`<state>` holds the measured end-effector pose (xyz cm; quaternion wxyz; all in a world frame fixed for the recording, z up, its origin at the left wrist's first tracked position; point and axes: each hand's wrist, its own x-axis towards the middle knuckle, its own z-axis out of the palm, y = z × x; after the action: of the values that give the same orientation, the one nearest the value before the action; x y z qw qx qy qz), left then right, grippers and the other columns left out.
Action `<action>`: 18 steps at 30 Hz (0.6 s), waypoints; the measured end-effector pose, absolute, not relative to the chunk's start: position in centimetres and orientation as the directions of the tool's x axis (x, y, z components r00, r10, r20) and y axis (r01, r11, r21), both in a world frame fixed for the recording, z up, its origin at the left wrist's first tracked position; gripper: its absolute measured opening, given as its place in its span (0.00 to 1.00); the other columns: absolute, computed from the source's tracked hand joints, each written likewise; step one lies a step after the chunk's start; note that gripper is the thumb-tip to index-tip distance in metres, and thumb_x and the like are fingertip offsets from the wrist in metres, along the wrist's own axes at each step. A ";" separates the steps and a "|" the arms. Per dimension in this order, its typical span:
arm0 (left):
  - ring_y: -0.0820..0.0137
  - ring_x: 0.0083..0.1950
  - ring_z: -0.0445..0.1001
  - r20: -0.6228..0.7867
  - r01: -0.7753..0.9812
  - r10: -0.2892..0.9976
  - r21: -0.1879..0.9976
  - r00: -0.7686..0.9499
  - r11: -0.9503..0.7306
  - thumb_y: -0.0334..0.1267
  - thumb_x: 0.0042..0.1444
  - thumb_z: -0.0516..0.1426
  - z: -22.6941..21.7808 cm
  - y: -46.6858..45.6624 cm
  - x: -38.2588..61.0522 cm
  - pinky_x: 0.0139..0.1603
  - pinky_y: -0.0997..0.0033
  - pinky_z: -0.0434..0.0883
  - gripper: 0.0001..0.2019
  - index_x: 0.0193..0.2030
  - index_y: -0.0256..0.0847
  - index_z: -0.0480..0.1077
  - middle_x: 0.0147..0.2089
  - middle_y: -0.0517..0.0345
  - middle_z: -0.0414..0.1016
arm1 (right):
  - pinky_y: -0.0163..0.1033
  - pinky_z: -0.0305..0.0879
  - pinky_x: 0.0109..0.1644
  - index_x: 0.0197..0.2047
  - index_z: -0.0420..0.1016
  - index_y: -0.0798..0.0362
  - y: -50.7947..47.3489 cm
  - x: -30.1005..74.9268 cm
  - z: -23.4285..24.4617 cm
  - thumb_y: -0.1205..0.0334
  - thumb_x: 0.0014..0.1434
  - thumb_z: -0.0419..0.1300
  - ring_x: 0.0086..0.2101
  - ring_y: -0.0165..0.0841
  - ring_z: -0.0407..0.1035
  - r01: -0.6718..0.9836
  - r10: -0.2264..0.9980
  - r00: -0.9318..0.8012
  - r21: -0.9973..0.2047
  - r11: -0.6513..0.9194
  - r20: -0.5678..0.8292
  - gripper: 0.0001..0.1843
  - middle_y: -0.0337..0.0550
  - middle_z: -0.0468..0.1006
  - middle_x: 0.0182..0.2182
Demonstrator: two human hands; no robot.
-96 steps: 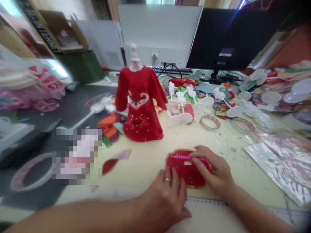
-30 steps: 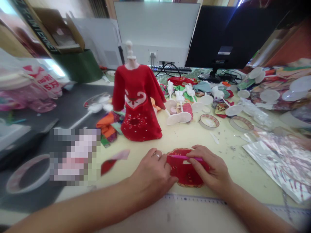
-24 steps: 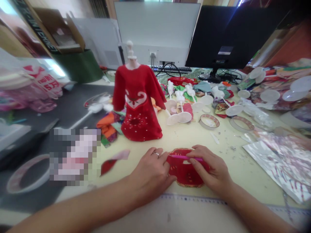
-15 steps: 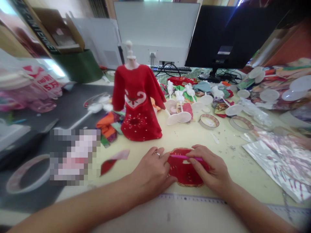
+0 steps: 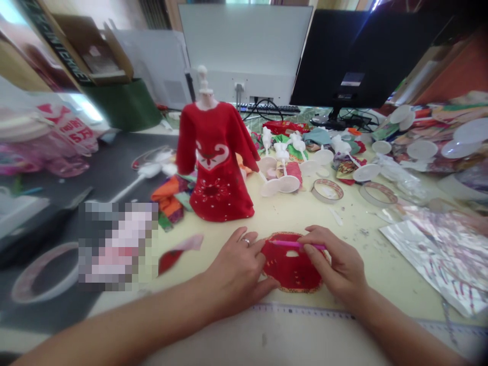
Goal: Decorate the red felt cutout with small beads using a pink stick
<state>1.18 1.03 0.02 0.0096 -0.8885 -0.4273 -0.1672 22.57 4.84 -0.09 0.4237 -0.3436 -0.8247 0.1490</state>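
A small red fabric piece [image 5: 292,267] with gold trim lies flat on the pale yellow table, close to me. My left hand [image 5: 236,269] presses on its left edge, fingers curled together; a ring shows on one finger. My right hand [image 5: 339,267] rests on the fabric's right side and pinches a thin pink stick-like tool [image 5: 295,244] that lies across the top of the piece. Behind it stands a small mannequin in a red dress [image 5: 215,162].
White doll stands [image 5: 284,175], tape rolls [image 5: 327,190] and coloured cloth scraps [image 5: 170,201] crowd the back. Shiny foil sheets [image 5: 442,249] lie at right, a red-and-pink scrap [image 5: 177,252] at left. A ruler edge [image 5: 343,313] runs along the near mat. Two monitors [image 5: 343,56] stand behind.
My left hand moved from below the fabric up to its left edge. My right hand has shifted slightly right with the pink tool, uncovering more of the red piece.
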 end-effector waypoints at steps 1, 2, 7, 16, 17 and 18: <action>0.57 0.48 0.69 0.310 0.768 0.759 0.122 0.572 -0.629 0.47 0.56 0.55 0.0 1.0 1.1 0.54 0.51 0.62 0.15 0.39 0.34 0.71 0.44 0.49 0.74 | 0.42 0.69 0.42 0.39 0.70 0.51 4.8 22.6 -0.2 0.70 0.58 0.54 0.38 0.36 0.71 0.439 0.693 -0.403 -0.538 0.720 0.598 0.07 0.42 0.76 0.31; 0.57 0.48 0.69 0.319 0.775 0.760 0.110 0.566 -0.623 0.46 0.56 0.55 0.0 1.0 1.1 0.54 0.51 0.63 0.15 0.38 0.34 0.71 0.43 0.48 0.74 | 0.43 0.69 0.43 0.39 0.70 0.51 4.8 22.6 -0.2 0.70 0.58 0.54 0.39 0.36 0.71 0.439 0.694 -0.401 -0.539 0.719 0.598 0.08 0.42 0.75 0.31; 0.59 0.43 0.71 0.401 0.766 0.707 0.019 0.583 -0.642 0.41 0.58 0.54 -0.1 0.6 1.5 0.48 0.53 0.67 0.11 0.32 0.34 0.70 0.37 0.47 0.75 | 0.42 0.69 0.43 0.41 0.70 0.51 4.8 22.7 -0.6 0.70 0.58 0.55 0.40 0.36 0.71 0.454 0.699 -0.397 -0.535 0.713 0.595 0.09 0.42 0.76 0.33; 0.64 0.31 0.71 0.433 0.552 0.456 -0.123 0.777 -0.825 0.39 0.61 0.50 -0.3 -1.7 2.8 0.37 0.59 0.71 0.14 0.26 0.35 0.65 0.26 0.51 0.71 | 0.47 0.67 0.49 0.48 0.71 0.51 5.0 21.1 -0.5 0.72 0.59 0.53 0.39 0.35 0.70 0.320 0.580 -0.597 -0.499 0.805 0.554 0.15 0.44 0.77 0.37; 0.64 0.30 0.71 0.433 0.534 0.435 -0.134 0.789 -0.835 0.39 0.62 0.49 -0.3 -1.8 2.9 0.37 0.59 0.71 0.14 0.26 0.36 0.64 0.25 0.52 0.71 | 0.48 0.66 0.49 0.48 0.71 0.52 5.0 21.0 -0.5 0.72 0.59 0.52 0.39 0.35 0.70 0.314 0.571 -0.611 -0.494 0.811 0.548 0.15 0.44 0.77 0.37; 0.65 0.29 0.71 0.431 0.520 0.420 -0.144 0.799 -0.842 0.39 0.62 0.49 -0.3 -1.8 2.9 0.36 0.59 0.71 0.14 0.26 0.36 0.64 0.25 0.52 0.70 | 0.48 0.66 0.49 0.48 0.71 0.52 5.1 20.8 -0.5 0.72 0.59 0.52 0.40 0.35 0.70 0.315 0.565 -0.619 -0.486 0.815 0.545 0.15 0.44 0.77 0.37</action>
<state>2.86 -1.81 -0.30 0.1285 -0.9397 -0.2500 -0.1950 20.85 5.05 -0.51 0.3581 -0.2493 -0.8827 0.1742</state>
